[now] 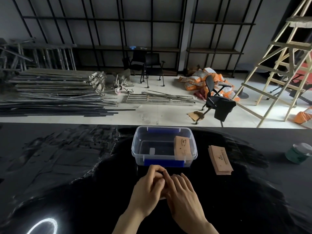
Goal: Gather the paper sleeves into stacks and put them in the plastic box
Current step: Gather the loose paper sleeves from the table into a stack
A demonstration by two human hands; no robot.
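A clear plastic box (pixel 135 149) with blue clips stands on the black table, straight ahead of me. One stack of brown paper sleeves (pixel 182 147) leans upright against its right inner wall. A second stack of paper sleeves (pixel 220 160) lies flat on the table to the right of the box. My left hand (pixel 146 188) and my right hand (pixel 183 193) are pressed together just in front of the box, the left fingers curled and the right fingers laid over them. A pale sliver (pixel 161 198) shows under the hands; what they hold is hidden.
A round green-tinted lidded container (pixel 298 153) sits near the table's right edge. A bright ring of light (pixel 42 226) reflects at the near left of the glossy black table (pixel 67 166). Beyond the far edge are floor, metal bars, chairs and a wooden ladder.
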